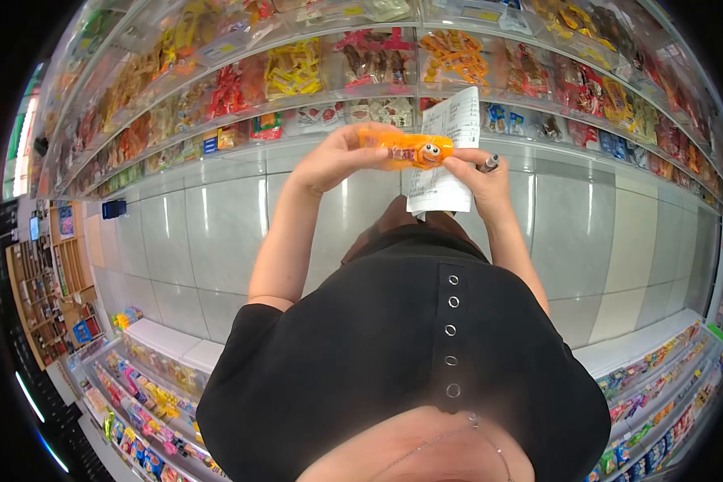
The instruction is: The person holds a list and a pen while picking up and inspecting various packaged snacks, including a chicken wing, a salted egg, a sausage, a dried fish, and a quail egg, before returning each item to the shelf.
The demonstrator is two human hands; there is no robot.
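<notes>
An orange snack packet (406,151) with a smiling cartoon face is stretched between my two hands at chest height. My left hand (347,153) pinches its left end, thumb on the front. The thumb of my right hand (480,178) presses on the packet's right end. Behind the packet, the same hand also keeps a folded sheet of paper (450,120) covered in handwritten lines. A dark pen (488,163) sticks out between the right fingers. The packet hides the middle of the paper.
Ahead, curved by the lens, rise shelves (361,98) with clear-fronted bins of packaged snacks, among them orange packets (454,56) and yellow packets (292,68). Grey floor tiles (209,217) lie below. More stocked shelves (149,377) stand behind me on both sides.
</notes>
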